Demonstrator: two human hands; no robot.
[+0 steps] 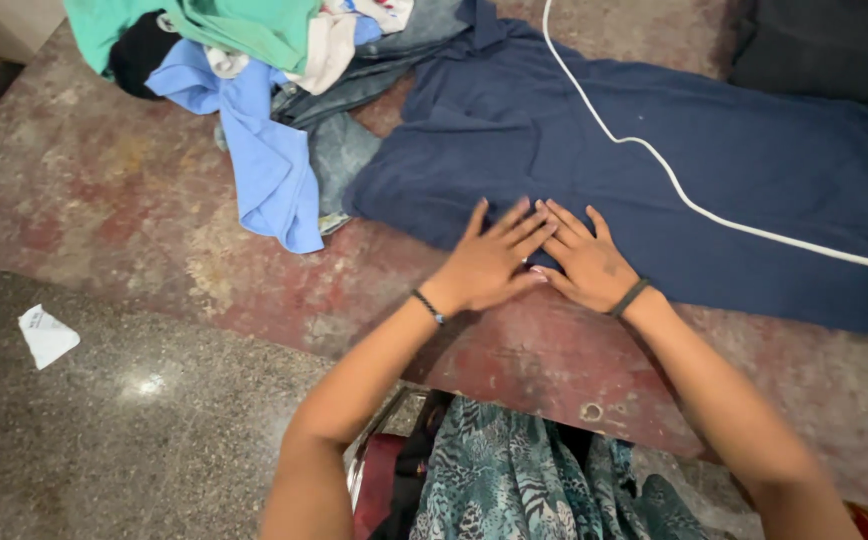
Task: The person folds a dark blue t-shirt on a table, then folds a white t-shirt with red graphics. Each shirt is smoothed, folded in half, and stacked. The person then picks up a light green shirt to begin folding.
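A dark navy garment (734, 190) lies spread flat across the worn reddish table (124, 190). My left hand (489, 262) and my right hand (586, 262) rest side by side, palms down and fingers spread, on the garment's near edge. The fingertips of the two hands meet. Neither hand holds anything. Each wrist has a dark band.
A heap of clothes (264, 60) in green, light blue, white and grey sits at the table's far left. A white cord (674, 180) runs across the navy garment. Another dark cloth (824, 45) lies at the far right. A crumpled white paper (47, 335) is on the speckled floor.
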